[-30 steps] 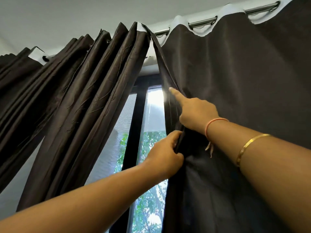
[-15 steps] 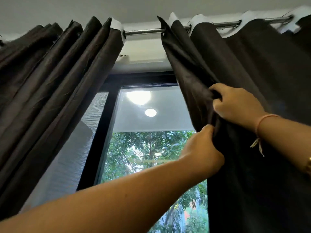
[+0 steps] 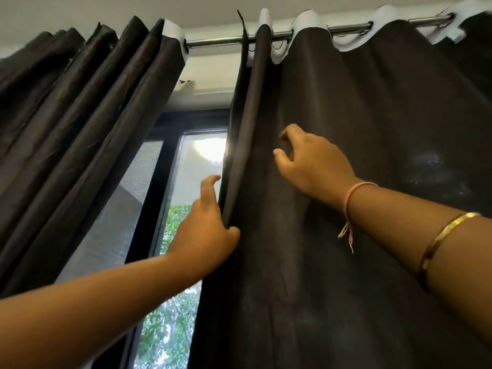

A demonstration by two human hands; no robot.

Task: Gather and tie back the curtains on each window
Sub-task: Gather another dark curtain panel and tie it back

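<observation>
Head view: left hand (image 3: 205,230) pinches the hanging edge of the right curtain (image 3: 346,262), thumb in front; up-right of it, right hand (image 3: 316,166) hooks curled fingers against the cloth, grip unclear; left curtain (image 3: 80,115) bunched beyond

I logged the left hand (image 3: 206,230) holding the leading edge of the right curtain (image 3: 359,129), with the thumb on the front of the fold and the fingers behind it. The right hand (image 3: 316,166) lay higher against that curtain's face, fingers bent; I could not tell whether they pinched cloth. The right curtain hung spread along the rod (image 3: 215,41). The left curtain (image 3: 87,102) was bunched in tight pleats. Between them showed the window (image 3: 186,182), with foliage beyond. The right arm carried a pink cord (image 3: 354,193) and a gold bangle (image 3: 439,241).
</observation>
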